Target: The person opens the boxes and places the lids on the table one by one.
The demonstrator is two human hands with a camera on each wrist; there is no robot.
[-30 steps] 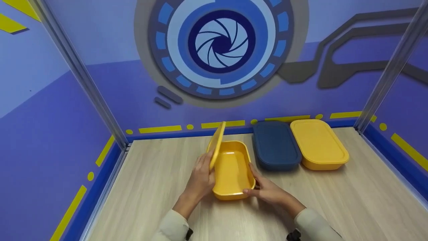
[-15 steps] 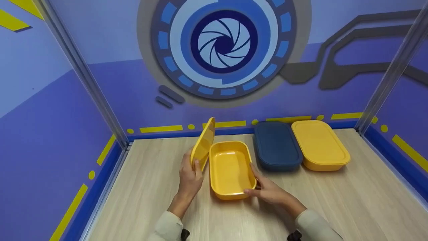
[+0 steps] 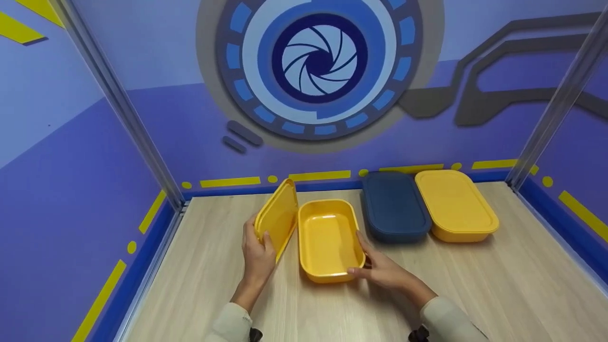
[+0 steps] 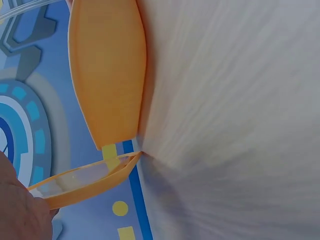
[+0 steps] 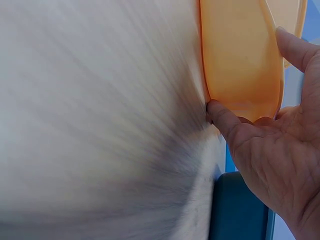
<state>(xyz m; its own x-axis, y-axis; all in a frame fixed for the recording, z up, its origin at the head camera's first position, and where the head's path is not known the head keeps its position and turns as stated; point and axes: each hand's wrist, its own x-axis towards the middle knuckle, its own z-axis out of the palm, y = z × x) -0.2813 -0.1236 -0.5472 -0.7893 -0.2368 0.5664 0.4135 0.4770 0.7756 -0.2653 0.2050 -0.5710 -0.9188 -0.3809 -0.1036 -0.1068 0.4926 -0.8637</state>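
Left of centre on the table (image 3: 199,285): left hand (image 3: 258,254), gripping the lid (image 3: 278,216) by its near left part. Thumb laid on the face turned right; other fingers go round the outer left edge and are mostly hidden behind it. Spread between thumb and fingers narrow, about the lid's thickness. Lid yellow, on edge, leaning left, clear of the box top; whether its lower edge touches the table, cannot tell.

Just right of the lid, mid-table: open box (image 3: 330,242), yellow, upright, long side running near to far, inside bare and shiny.

At its near right corner: right hand (image 3: 382,268), holding. Thumb on the near rim, fingers along the outer right wall; the wrist view has one fingertip low on the outside, by the table. Thumb and fingers parted fairly wide, the corner between them.

Farther right, toward the far edge: blue box (image 3: 395,206), lid on. Right of it, close alongside: covered yellow box (image 3: 456,204).

Behind all, at the far side: blue-purple wall (image 3: 161,121) with a big round emblem (image 3: 319,59).
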